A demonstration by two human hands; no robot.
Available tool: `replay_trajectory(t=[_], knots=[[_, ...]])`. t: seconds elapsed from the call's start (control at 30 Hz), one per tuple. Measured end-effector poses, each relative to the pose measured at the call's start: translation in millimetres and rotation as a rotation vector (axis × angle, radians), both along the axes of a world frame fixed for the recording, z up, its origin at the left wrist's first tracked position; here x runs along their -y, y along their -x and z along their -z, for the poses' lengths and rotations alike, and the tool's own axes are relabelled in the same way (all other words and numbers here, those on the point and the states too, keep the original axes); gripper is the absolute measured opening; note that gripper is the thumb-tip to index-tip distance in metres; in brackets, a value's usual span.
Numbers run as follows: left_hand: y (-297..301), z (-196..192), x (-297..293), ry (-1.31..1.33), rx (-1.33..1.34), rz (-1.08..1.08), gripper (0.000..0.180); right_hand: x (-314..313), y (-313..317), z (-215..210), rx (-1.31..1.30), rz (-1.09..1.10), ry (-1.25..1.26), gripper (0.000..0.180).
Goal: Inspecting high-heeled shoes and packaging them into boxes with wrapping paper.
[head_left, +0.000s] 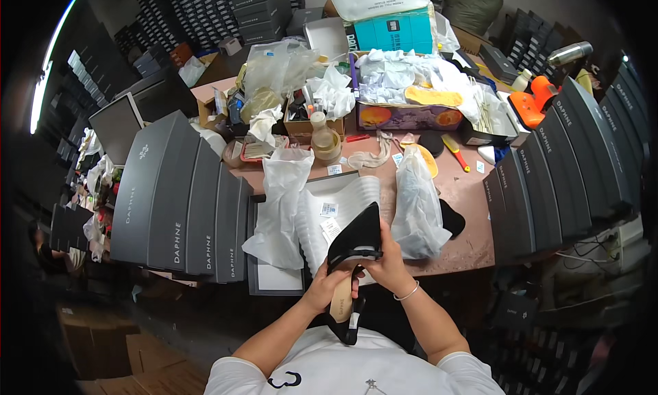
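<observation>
A black pointed-toe shoe with a beige insole is held in front of my body, its toe aimed away from me. My left hand is closed round its side near the insole. My right hand grips the other side close to the strap; a bracelet circles that wrist. Beyond the shoe, an open grey shoebox holds white ribbed foam wrap and small labels. White tissue wrap lies over the box's left side. To its right sits a wrapped white bundle.
Stacked grey shoeboxes stand at the left and right of the pink table. At the back are a purple carton full of crumpled paper, a bottle, a yellow-handled brush and an orange tool.
</observation>
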State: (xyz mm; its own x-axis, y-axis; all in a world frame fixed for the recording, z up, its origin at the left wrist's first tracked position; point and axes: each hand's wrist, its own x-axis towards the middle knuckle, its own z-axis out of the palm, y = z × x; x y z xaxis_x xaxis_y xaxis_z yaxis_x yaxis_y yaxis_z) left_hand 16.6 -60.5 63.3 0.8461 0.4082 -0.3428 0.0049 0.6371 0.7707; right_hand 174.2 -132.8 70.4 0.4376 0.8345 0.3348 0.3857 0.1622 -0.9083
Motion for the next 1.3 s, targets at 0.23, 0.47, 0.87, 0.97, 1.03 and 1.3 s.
replay_trajectory(t=[0.23, 0.47, 0.87, 0.97, 1.03, 1.3], knots=[[50.4, 40.7, 0.1, -0.305, 0.045, -0.218, 0.04, -9.8, 55.4, -15.6, 0.098, 0.078, 0.186, 0.08], [65.5, 57.2, -6.9, 1.236, 0.748, 0.089, 0.05, 42.0, 85.0, -52.1, -0.188, -0.154, 0.281, 0.067], [34.9, 49.8, -79.7, 0.912, 0.767, 0.043, 0.06, -34.1, 93.7, -13.6, -0.484, -0.332, 0.241, 0.023], [31.3, 32.2, -103.1, 0.45, 0.242, 0.074, 0.072, -63.8, 64.7, -18.7, -0.329, -0.39, 0.127, 0.019], [45.2, 57.5, -128.5, 0.488, 0.21, 0.265, 0.094, -69.0, 41.4, -30.6, -0.236, -0.394, 0.2, 0.016], [49.0, 27.2, -95.0, -0.023, -0.025, 0.047, 0.078, -36.9, 22.2, -19.5, -0.175, -0.5, 0.312, 0.023]])
